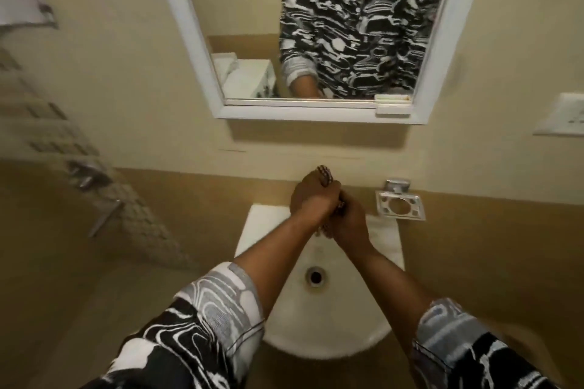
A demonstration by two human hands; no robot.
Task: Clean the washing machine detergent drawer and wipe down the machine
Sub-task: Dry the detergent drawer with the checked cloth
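Observation:
Both my hands are held together over the back of a white wash basin. My left hand grips the upper part of a checked cloth, whose end sticks out above the fist. My right hand grips the lower part of the same cloth, right against the left hand. The cloth looks twisted between the two fists. Most of it is hidden inside them. The tap is hidden behind my hands. No washing machine or detergent drawer is in view.
A white-framed mirror hangs above the basin and reflects a patterned shirt. A metal soap holder is fixed to the wall at the right, a switch plate further right. Metal fittings sit on the tiled wall at left.

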